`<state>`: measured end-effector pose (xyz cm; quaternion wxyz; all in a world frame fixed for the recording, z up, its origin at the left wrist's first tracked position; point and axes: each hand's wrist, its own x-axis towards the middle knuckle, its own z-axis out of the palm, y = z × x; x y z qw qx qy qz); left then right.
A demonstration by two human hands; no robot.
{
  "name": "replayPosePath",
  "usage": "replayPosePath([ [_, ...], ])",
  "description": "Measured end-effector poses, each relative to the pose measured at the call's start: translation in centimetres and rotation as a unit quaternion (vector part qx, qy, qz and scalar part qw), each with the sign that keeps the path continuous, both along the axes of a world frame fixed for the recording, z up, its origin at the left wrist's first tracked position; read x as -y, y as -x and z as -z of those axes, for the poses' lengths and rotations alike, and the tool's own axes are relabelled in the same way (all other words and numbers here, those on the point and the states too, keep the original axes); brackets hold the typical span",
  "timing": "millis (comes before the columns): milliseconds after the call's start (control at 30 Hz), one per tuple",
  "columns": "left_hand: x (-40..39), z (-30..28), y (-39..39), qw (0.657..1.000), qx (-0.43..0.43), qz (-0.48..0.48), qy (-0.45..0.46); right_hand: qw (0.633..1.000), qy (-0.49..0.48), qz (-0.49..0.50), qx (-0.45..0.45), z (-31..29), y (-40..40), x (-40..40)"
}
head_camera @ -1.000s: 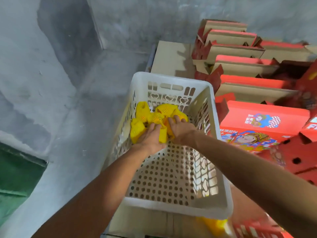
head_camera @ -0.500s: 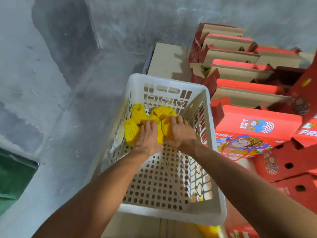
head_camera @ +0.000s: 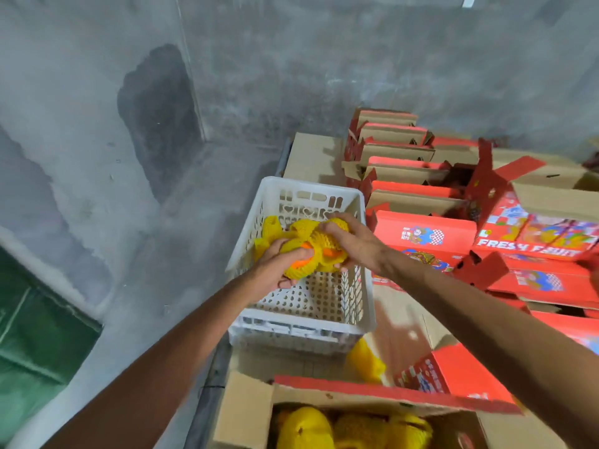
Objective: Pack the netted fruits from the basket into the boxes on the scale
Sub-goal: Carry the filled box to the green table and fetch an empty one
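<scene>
Both hands hold a cluster of netted fruits [head_camera: 311, 251], orange under yellow foam net, above the white perforated basket [head_camera: 301, 325]. My left hand [head_camera: 278, 264] grips the cluster from below left, my right hand [head_camera: 350, 241] grips it from the top right. More yellow netted fruit [head_camera: 270, 228] lies at the basket's far end. At the bottom edge an open cardboard box [head_camera: 246, 413] with red flaps holds several netted fruits [head_camera: 308, 429]. The scale is not visible.
Red printed fruit boxes [head_camera: 428, 234] and folded cartons [head_camera: 395, 147] are stacked to the right. A loose yellow net [head_camera: 366, 361] lies between basket and box. Grey concrete wall and floor lie to the left, with a green surface [head_camera: 29, 335] at the far left.
Both hands closed round the netted fruits and lifted them off the basket floor. The view pulled back, bringing the open box at the bottom into sight.
</scene>
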<state>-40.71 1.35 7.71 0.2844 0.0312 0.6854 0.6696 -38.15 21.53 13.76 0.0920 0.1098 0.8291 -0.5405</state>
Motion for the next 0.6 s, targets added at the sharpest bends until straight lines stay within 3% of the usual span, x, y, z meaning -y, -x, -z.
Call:
replayPosePath([
  [167, 2.0, -7.2, -8.0, 0.998, -0.025, 0.038, -0.034, 0.998, 0.016, -0.06, -0.025, -6.0, -8.8, 1.3],
  [300, 3.3, -12.6, -14.8, 0.996, -0.079, 0.038, -0.016, 0.993, -0.002, -0.017, -0.116, -9.4, -16.2, 2.6],
  [433, 4.0, -15.0, -20.5, 0.993, -0.092, 0.048, -0.062, 0.971, -0.072, 0.035, -0.226, -11.1, -23.4, 3.7],
  [600, 5.0, -14.6, -25.7, 0.985, -0.068, 0.141, -0.074, 0.98, -0.027, 0.062, -0.185, -9.2, -30.3, 3.7],
])
